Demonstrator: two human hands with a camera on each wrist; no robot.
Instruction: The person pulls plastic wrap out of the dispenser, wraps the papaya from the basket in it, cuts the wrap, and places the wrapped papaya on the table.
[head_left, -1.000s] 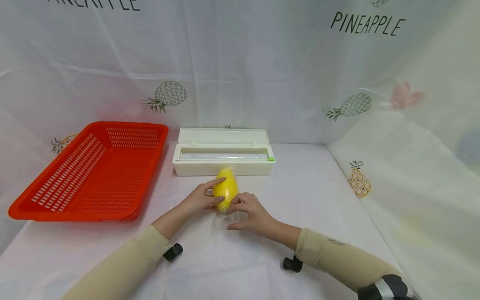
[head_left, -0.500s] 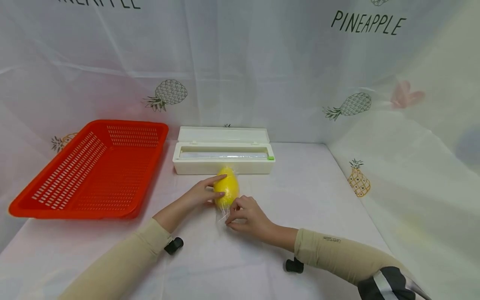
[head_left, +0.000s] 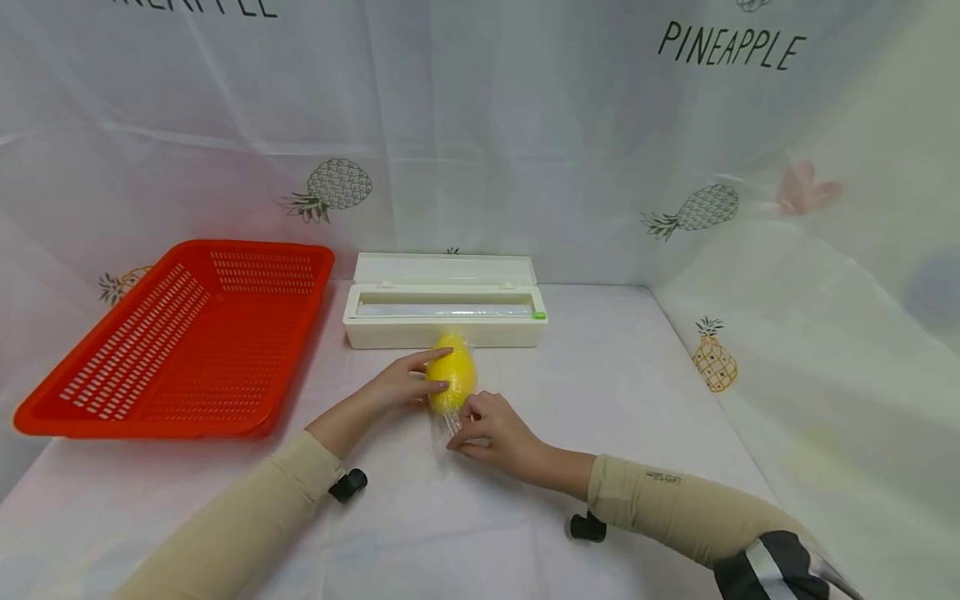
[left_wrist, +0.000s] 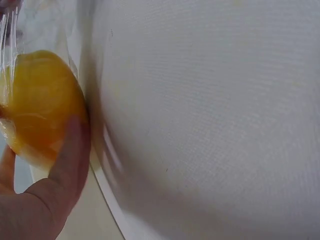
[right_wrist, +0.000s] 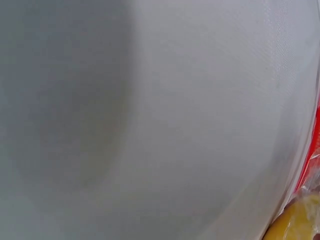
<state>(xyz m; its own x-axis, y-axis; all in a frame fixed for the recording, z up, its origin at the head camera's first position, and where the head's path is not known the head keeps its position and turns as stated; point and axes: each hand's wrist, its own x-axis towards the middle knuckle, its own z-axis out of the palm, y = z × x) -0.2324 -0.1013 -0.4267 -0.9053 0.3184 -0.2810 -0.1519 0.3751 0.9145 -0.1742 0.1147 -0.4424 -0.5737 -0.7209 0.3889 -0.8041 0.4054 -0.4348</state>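
Fruit (head_left: pixel 453 375), yellow and sheathed in clear film (head_left: pixel 448 421), is lying on the bench (head_left: pixel 405 517) in the head view, just in front of the white box (head_left: pixel 405 336). The red basket (head_left: pixel 225 358) is standing well to its left. I am seeing the left grip (head_left: pixel 401 385) curving round the fruit's left side, fingers part spread, and the right grip (head_left: pixel 497 432) drawn nearly together, apparently pinching the loose film at the near end. I am judging the fruit light; whether it is firm or soft I am not able to tell.

In the left wrist view, the film is running into thin, taut strands at one end and shining over the fruit. I am expecting a slippery surface, so broad contact round the widest part is looking surer than a narrow pinch. The film is looking delicate, likely to cling or tear under a hard tug; I am favouring its gathered tail for hold.

In the right wrist view, I am catching only a corner of fruit and wrinkled film, with a red edge, probably the basket, beyond. Here I am not able to tell the right grip's closure.
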